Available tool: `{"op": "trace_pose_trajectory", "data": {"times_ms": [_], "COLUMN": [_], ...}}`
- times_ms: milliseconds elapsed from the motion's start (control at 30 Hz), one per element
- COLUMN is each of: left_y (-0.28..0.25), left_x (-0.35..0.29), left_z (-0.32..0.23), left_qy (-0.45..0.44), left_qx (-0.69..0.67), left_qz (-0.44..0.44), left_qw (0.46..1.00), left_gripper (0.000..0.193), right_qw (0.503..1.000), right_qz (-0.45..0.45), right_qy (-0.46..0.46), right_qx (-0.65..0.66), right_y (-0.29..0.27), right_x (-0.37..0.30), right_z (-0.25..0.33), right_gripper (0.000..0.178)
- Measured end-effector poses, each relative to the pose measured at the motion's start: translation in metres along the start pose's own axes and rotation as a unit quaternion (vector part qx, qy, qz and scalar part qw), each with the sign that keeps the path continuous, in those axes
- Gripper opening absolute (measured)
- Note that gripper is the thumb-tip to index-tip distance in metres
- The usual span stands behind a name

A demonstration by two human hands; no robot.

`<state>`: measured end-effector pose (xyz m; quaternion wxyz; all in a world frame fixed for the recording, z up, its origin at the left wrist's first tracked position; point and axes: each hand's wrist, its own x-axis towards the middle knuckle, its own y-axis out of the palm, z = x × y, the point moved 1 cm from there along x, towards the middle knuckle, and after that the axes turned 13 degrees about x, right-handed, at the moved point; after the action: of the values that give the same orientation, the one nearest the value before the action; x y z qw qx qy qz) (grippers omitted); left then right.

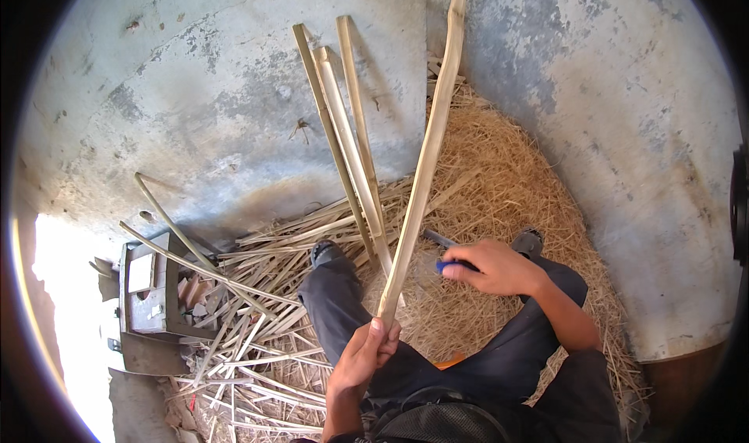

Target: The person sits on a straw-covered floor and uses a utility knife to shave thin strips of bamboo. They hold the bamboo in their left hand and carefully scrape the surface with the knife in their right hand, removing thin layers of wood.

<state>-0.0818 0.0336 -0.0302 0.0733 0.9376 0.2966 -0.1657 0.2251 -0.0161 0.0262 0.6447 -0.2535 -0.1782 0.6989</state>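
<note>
My left hand is closed around the lower end of a long split bamboo strip. The strip slants up and slightly right, its pale face showing and its far end high before the wall corner. To its right, my right hand grips a knife by its blue handle. Part of its narrow grey blade shows beyond my fingers, pointing up and left; the rest is covered. The knife is apart from the strip. Both hands are above my spread legs in dark trousers.
Three bamboo strips lean on the grey, stained wall. Many loose strips lie piled at the left, beside an open-fronted box with broken pieces. Straw-like shavings heap up in the corner and under my legs.
</note>
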Motion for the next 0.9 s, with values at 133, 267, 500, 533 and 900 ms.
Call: {"op": "trace_pose_trajectory", "data": {"times_ms": [133,267,500,533,900], "left_y": [0.001,0.012,0.034,0.037,0.056], "left_x": [0.005,0.010,0.021,0.021,0.022], "left_z": [-0.011,-0.026,-0.038,-0.040,-0.052], "left_qy": [0.031,0.043,0.132,0.139,0.162], "left_qx": [-0.009,-0.002,0.131,0.166,0.311], "left_qz": [0.016,0.007,-0.111,-0.131,-0.215], "left_qw": [0.999,0.999,0.976,0.967,0.912], "left_gripper": [0.065,0.058,0.047,0.046,0.025], "right_qw": [0.957,0.917,0.926,0.925,0.912], "right_qz": [-0.261,-0.290,-0.235,-0.239,-0.270], "right_qy": [-0.123,-0.274,-0.277,-0.277,-0.285], "right_qx": [0.040,-0.006,-0.100,-0.103,-0.118], "right_y": [0.009,0.027,0.044,0.044,0.040], "right_x": [-0.014,-0.018,-0.021,-0.021,-0.027], "right_z": [0.024,0.031,0.040,0.039,0.034], "right_gripper": [0.034,0.032,0.026,0.026,0.027]}}
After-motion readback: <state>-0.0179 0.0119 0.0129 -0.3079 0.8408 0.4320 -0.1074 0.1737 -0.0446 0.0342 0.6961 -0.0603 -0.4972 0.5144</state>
